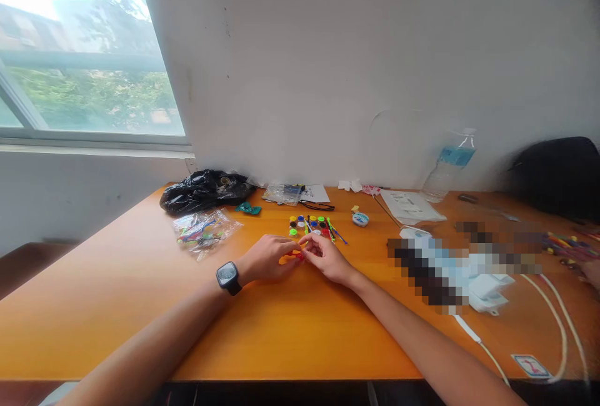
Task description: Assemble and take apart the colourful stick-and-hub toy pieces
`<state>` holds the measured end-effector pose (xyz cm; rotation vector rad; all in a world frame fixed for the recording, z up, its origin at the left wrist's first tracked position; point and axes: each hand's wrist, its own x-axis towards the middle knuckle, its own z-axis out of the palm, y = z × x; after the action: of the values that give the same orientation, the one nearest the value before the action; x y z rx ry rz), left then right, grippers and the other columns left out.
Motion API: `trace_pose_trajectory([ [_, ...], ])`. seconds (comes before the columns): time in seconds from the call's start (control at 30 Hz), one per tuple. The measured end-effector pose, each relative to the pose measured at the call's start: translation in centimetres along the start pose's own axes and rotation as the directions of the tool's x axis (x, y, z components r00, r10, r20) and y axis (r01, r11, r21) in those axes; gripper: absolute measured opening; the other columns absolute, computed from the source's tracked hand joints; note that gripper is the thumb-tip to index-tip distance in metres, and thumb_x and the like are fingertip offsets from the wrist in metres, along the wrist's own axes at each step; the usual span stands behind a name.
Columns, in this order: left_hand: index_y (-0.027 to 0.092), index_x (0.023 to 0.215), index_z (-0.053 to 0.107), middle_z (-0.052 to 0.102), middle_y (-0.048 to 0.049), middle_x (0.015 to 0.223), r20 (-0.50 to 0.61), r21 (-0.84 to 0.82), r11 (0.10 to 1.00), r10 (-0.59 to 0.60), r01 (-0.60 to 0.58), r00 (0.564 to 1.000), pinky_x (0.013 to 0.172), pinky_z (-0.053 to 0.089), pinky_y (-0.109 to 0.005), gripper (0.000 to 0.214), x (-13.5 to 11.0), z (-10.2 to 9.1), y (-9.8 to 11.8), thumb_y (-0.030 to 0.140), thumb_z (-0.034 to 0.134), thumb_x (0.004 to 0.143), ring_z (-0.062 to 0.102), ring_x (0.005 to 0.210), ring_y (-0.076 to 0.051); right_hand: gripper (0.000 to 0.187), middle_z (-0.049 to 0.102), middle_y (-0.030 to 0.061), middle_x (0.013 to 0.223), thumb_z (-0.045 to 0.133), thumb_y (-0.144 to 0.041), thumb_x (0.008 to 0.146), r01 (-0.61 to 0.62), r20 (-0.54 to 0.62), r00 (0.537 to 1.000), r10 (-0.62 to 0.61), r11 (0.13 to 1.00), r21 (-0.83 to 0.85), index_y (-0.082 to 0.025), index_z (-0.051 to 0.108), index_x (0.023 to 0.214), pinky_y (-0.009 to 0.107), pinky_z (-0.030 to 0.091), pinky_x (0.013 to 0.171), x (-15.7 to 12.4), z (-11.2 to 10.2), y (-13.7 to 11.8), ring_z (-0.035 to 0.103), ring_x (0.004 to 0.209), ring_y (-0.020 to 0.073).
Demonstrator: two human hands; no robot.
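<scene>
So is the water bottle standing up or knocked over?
Standing up: the water bottle rests on its base at the back of the table, with its cap on top.

Glossy varnished wood on the orange table (140,281), a shiny, crinkled black plastic bag (206,190) at far left, a clear creased plastic packet (206,231) nearer, a see-through plastic water bottle (447,168) far right, a matt, scuffed white wall (328,69) behind, and a smooth, plastic-looking small red piece (294,258) mid-table.
</scene>
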<state>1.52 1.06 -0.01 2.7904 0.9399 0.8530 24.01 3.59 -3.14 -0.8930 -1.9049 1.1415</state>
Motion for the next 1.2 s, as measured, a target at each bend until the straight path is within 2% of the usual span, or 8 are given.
trace_pose_trajectory([
  [0.23, 0.023, 0.098, 0.074, 0.074, -0.0028, 0.084, 0.010, 0.032, 0.999, -0.004, 0.004, 1.000, 0.063, 0.044, -0.027, 0.013, 0.1, 0.1, 0.2, 0.027, 0.061, 0.099, 0.067, 0.070, -0.017, 0.022, 0.065, 0.0024, 0.090, 0.070, -0.036, 0.089, 0.019, -0.059, 0.998, -0.023, 0.997, -0.076, -0.019, 0.066, 0.101, 0.029, 0.046, 0.071, 0.3, 0.0, 0.5, 0.055, 0.077, 0.0157],
  [0.63, 0.024, 0.093, 0.075, 0.071, -0.0028, 0.081, 0.047, 0.101, 0.993, 0.048, -0.053, 0.998, 0.063, 0.042, -0.029, 0.017, 0.3, 0.2, 0.2, 0.027, 0.060, 0.100, 0.064, 0.070, -0.018, 0.017, 0.063, 0.0008, 0.085, 0.068, -0.033, 0.091, 0.022, -0.035, 0.999, -0.027, 0.990, -0.136, -0.021, 0.067, 0.103, 0.029, 0.045, 0.070, 0.1, -0.1, 0.6, 0.056, 0.076, 0.0164],
  [0.9, 0.021, 0.085, 0.069, 0.070, -0.0029, 0.081, 0.073, 0.233, 0.966, 0.096, -0.110, 0.993, 0.068, 0.045, -0.033, 0.021, 0.4, 1.3, 0.5, 0.030, 0.059, 0.101, 0.064, 0.074, -0.019, 0.013, 0.061, -0.0009, 0.078, 0.065, -0.027, 0.090, 0.031, -0.006, 0.999, -0.033, 0.981, -0.190, -0.020, 0.067, 0.100, 0.028, 0.043, 0.067, 0.1, 0.0, 0.1, 0.054, 0.071, 0.0153],
  [1.0, 0.022, 0.091, 0.068, 0.070, -0.0036, 0.085, 0.036, 0.260, 0.961, 0.089, -0.096, 0.995, 0.069, 0.046, -0.034, 0.019, 0.2, 1.2, 0.5, 0.036, 0.060, 0.101, 0.064, 0.078, -0.021, 0.015, 0.065, 0.0010, 0.083, 0.065, -0.033, 0.092, 0.024, -0.040, 0.999, -0.033, 0.975, -0.220, -0.020, 0.067, 0.100, 0.028, 0.046, 0.068, 0.0, -0.3, -0.2, 0.058, 0.074, 0.0165],
  [1.1, 0.023, 0.110, 0.068, 0.072, -0.0045, 0.091, -0.063, 0.257, 0.965, 0.069, -0.051, 0.996, 0.072, 0.047, -0.036, 0.021, 0.2, 0.7, 0.3, 0.041, 0.062, 0.100, 0.063, 0.081, -0.022, 0.025, 0.071, 0.0044, 0.093, 0.061, -0.044, 0.096, 0.021, -0.097, 0.994, -0.044, 0.972, -0.233, -0.021, 0.067, 0.100, 0.029, 0.048, 0.069, 0.0, -0.8, -0.9, 0.064, 0.083, 0.0190],
  [1.2, 0.022, 0.122, 0.065, 0.072, -0.0059, 0.094, -0.171, 0.254, 0.967, 0.043, 0.002, 0.984, 0.071, 0.046, -0.036, 0.023, 0.2, -0.2, 0.2, 0.031, 0.052, 0.105, 0.061, 0.081, -0.022, 0.040, 0.071, 0.0044, 0.087, 0.055, -0.058, 0.098, -0.025, -0.143, 0.990, -0.004, 0.979, -0.201, -0.021, 0.068, 0.093, 0.029, 0.045, 0.063, 0.1, -1.5, -1.6, 0.063, 0.076, 0.0192],
])
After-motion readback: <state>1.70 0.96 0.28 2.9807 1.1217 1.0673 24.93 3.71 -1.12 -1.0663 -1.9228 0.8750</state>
